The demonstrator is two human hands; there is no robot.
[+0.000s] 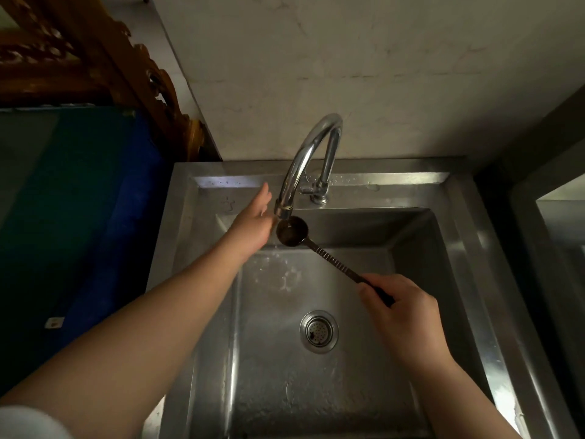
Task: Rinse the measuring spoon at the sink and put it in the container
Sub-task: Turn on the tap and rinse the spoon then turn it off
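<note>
While the right hand (408, 315) pinches the dark handle end between thumb and fingers, we see the measuring spoon (292, 231) angled up and to the left, its round bowl sitting directly beneath the spout of the chrome gooseneck faucet (304, 160). Bowl faces up, a glint of wet inside it, though we cannot make out a running stream. Pale bars run along the spoon's handle, too small for us to read as numbers or writing. Our left hand (256, 223) reaches across, fingers loose and extended, gripping nothing, its fingertips just beside the faucet's nozzle; whether they touch it we cannot tell. Below, the stainless steel sink (468, 280) shows droplets on the basin floor and a round drain strainer (319, 331) near the middle. A faint stamped mark sits on the sink's back-left deck, not legible. To the left stands a blue-green panel (79, 201) bearing a small white label, unreadable from here.
</note>
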